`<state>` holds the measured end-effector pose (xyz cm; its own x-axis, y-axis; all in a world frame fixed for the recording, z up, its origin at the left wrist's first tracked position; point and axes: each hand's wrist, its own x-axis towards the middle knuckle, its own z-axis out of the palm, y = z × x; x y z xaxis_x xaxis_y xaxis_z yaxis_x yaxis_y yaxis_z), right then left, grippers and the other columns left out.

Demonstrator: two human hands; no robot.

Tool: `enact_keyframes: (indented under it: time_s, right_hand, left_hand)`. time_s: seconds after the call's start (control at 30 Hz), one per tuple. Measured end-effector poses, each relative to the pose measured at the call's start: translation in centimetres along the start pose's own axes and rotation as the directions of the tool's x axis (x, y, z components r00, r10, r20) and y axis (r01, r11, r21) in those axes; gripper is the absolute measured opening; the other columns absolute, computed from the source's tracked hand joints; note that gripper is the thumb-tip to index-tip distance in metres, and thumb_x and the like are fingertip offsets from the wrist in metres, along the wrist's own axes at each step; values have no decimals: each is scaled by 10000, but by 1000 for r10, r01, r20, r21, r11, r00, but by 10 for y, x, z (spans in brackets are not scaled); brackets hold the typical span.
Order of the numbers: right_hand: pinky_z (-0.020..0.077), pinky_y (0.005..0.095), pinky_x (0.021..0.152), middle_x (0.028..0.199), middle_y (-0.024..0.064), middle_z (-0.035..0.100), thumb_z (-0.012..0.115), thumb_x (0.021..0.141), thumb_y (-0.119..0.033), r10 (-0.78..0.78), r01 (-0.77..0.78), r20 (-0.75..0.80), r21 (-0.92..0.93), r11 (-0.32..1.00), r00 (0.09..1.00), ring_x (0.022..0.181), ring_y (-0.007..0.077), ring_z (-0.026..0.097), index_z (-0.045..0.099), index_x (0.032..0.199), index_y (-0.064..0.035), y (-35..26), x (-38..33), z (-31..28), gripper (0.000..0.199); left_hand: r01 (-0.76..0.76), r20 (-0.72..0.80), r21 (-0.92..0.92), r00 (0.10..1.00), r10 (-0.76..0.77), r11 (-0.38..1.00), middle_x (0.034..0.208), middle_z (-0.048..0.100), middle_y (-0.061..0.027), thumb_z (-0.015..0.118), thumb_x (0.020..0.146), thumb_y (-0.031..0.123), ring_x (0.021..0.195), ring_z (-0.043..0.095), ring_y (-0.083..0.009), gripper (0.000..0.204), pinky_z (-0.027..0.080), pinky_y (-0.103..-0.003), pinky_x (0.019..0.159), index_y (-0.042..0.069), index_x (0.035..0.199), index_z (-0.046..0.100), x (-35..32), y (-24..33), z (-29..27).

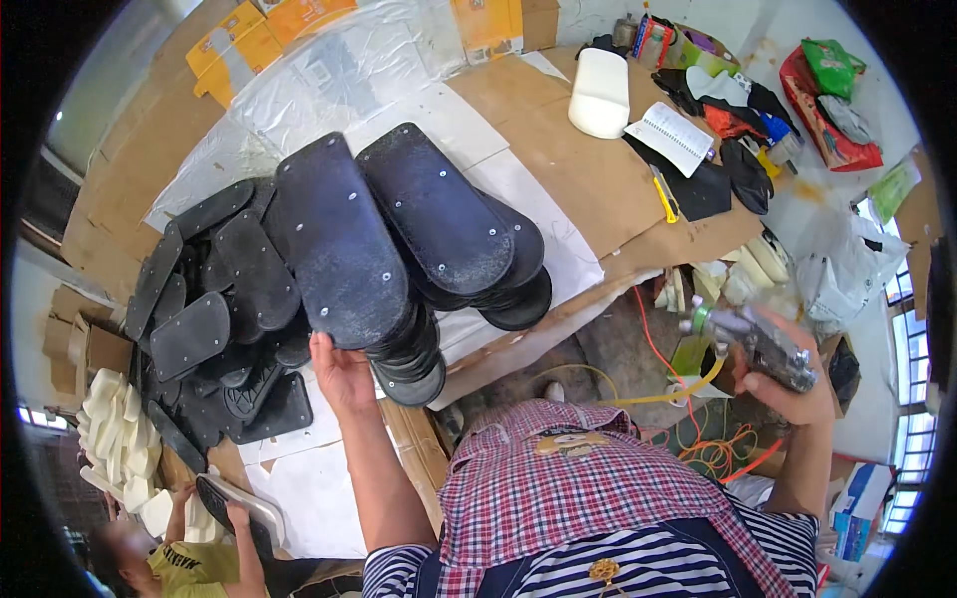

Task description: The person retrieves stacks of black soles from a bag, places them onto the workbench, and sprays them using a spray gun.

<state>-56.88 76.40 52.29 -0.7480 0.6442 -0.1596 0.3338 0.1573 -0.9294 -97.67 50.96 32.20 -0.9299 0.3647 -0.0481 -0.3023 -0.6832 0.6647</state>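
Observation:
My left hand (342, 381) is closed on the near edge of a rounded black panel (339, 239) dotted with small metal studs. That panel lies on top of a stack of similar ones; some of my fingers are hidden beneath its edge. Beside it, a second black panel (436, 209) tops another stack. Out to the right, my right hand (783, 384) is wrapped round a metal spray gun (766, 349) with a green part near its front. A yellow hose (653, 400) runs to the gun. The gun is held away from the panels and is slightly blurred.
A loose heap of black panels (204, 329) covers the table's left side. Cream padded pieces (120, 429) are piled beyond it, where a co-worker (194, 563) holds a black-and-white panel. A white pad (599, 95), notebook (670, 138) and yellow cutter (666, 195) lie at the far right.

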Motion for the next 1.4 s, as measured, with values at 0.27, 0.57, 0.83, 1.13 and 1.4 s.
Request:
enact_keyframes:
  time_s: [0.27, 0.57, 0.83, 1.13, 1.4]
  right_hand:
    - [451, 263, 669, 850, 44, 587, 648, 723, -60, -128, 130, 29, -67, 989, 991, 733, 109, 539, 445, 1250, 8, 10, 20, -13, 569]
    - [464, 249, 660, 829, 43, 586, 667, 721, -28, -132, 121, 32, 228, 966, 991, 741, 107, 556, 444, 1258, 3, 24, 71, -30, 582]
    - [447, 239, 706, 873, 39, 583, 648, 765, -67, -252, 240, 49, 172, 955, 967, 769, 104, 548, 420, 1290, -28, 72, 167, -42, 574]
    - [358, 356, 973, 1223, 173, 490, 607, 774, -111, -533, 494, 46, -449, 744, 845, 1153, 291, 463, 366, 1295, -8, 170, 352, 79, 583]
    - [401, 426, 897, 1063, 254, 572, 456, 868, -362, -238, 274, 190, -197, 941, 953, 1015, 401, 527, 566, 1076, 36, 144, 371, 199, 461]
  left_hand:
    - [207, -20, -76, 978, -209, 975, 1140, 554, -53, 547, 869, 178, 1066, 511, -231, 209, 404, -417, 930, 99, 1058, 508, 3, -82, 42]
    - [311, -86, -267, 935, -344, 912, 1215, 495, -69, 401, 935, 173, 1142, 454, -260, 214, 357, -473, 970, 104, 1134, 441, 9, -118, 35]
    - [375, -223, -190, 883, -412, 907, 1199, 504, -67, 444, 913, 182, 1093, 476, -242, 219, 391, -437, 930, 120, 1122, 465, -1, -117, 46]
    - [332, -195, -204, 908, -370, 921, 1246, 485, -129, 453, 874, 203, 1108, 472, -275, 367, 362, -418, 960, 36, 1200, 461, 3, -111, 79]
    - [317, -329, 331, 922, -206, 889, 793, 514, 14, 516, 855, 97, 704, 460, -115, 29, 373, -276, 601, 118, 873, 506, 10, -117, 93]
